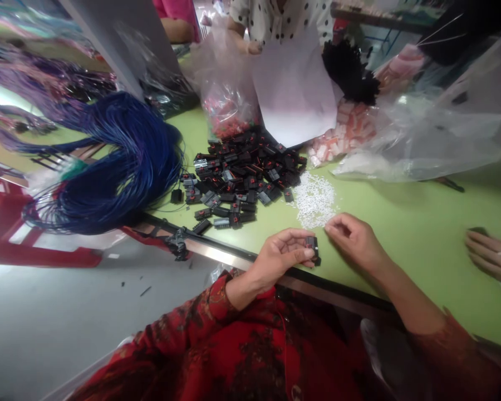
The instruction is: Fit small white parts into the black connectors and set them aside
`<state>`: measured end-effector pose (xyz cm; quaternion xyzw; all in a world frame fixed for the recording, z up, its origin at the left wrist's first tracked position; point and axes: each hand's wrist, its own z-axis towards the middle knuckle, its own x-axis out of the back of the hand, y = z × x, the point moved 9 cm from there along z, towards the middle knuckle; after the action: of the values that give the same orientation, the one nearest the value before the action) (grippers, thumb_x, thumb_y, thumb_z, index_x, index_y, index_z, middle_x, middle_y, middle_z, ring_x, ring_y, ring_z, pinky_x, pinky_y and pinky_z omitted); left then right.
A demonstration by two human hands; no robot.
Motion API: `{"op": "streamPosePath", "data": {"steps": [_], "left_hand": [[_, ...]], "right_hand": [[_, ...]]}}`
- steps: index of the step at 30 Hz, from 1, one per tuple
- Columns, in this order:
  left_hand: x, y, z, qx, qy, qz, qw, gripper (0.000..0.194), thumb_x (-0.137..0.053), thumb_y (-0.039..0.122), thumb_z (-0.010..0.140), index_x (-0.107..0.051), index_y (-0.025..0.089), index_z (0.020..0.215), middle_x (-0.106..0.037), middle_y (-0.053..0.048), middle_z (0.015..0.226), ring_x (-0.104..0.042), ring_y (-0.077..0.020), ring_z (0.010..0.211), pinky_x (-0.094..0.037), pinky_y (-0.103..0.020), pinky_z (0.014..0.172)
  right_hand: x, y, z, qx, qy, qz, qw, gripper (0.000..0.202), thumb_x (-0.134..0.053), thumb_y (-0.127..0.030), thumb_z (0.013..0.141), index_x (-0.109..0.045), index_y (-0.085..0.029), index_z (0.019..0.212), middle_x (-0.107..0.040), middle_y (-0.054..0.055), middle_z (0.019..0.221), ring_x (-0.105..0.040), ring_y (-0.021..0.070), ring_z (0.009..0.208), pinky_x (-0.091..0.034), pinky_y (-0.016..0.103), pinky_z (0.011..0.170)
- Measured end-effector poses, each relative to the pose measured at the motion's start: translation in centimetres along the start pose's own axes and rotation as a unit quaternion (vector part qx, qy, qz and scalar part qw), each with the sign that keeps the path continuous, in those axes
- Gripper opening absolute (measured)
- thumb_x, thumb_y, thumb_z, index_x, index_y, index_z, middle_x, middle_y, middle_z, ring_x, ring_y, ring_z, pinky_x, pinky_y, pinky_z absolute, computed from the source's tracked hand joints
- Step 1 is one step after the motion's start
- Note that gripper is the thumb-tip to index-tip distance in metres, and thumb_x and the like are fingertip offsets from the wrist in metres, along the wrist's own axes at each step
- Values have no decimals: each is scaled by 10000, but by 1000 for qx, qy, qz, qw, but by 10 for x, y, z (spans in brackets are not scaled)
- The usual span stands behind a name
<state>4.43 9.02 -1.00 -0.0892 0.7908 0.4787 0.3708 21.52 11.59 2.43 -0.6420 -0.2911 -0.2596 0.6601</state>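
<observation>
Near the table's front edge, my left hand (281, 252) grips a small black connector housing (312, 248) with a red part and a white spot on it. To its right my right hand (350, 236) has thumb and forefinger pinched together at the lower edge of a spread of tiny white pieces (315, 199). Whether a piece sits between those fingertips is too small to make out. Beyond my left hand lies a heap of black connector housings (246, 172), many with red parts.
A thick bundle of blue wires (129, 161) hangs over the table's left side. Clear plastic bags (426, 139), a white sheet (294, 89) and orange-white pieces (353, 125) lie farther back. Another person's hand (490, 253) rests at the right; a person in dotted clothing is opposite.
</observation>
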Motion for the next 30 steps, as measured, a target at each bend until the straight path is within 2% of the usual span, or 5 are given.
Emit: {"op": "streamPosePath", "data": {"steps": [7, 16, 22, 26, 30], "left_hand": [[4, -2, 3, 2, 7, 11, 1000, 452, -957, 254, 646, -754, 122, 1028, -710, -15, 808, -701, -121, 700, -621, -256, 693], [3, -2, 4, 3, 4, 20, 1000, 455, -954, 266, 652, -746, 121, 1030, -711, -22, 822, -701, -120, 708, -624, -250, 684], [4, -3, 4, 6, 5, 16, 1000, 457, -955, 256, 648, -751, 119, 1033, -703, -19, 813, -698, -122, 710, -625, -258, 692], [4, -3, 4, 3, -1, 14, 1000, 455, -952, 265, 656, -753, 128, 1041, -703, -18, 822, -699, -127, 715, -623, -269, 706], [3, -3, 4, -1, -7, 7, 1000, 451, -947, 272, 669, -752, 134, 1052, -702, -14, 819, -698, -121, 719, -622, -262, 714]], "right_hand": [[-3, -11, -6, 84, -10, -145, 986, 195, -508, -316, 972, -590, -227, 818, -659, 60, 861, -597, 221, 770, -443, 346, 696], [19, 8, -9, 1, 19, 45, 999, 168, -658, -385, 933, -705, -224, 925, -723, 47, 898, -660, 216, 800, -519, 353, 760], [1, -6, -7, 79, -10, -28, 996, 224, -578, -385, 982, -677, -231, 852, -671, 58, 871, -621, 217, 800, -485, 349, 728], [1, -6, -7, 83, 14, -87, 993, 188, -546, -330, 971, -615, -231, 827, -638, 56, 857, -597, 229, 820, -465, 367, 759], [3, -11, -15, 12, 10, 87, 996, 170, -592, -389, 969, -628, -234, 908, -659, 48, 885, -618, 215, 827, -510, 357, 790]]}}
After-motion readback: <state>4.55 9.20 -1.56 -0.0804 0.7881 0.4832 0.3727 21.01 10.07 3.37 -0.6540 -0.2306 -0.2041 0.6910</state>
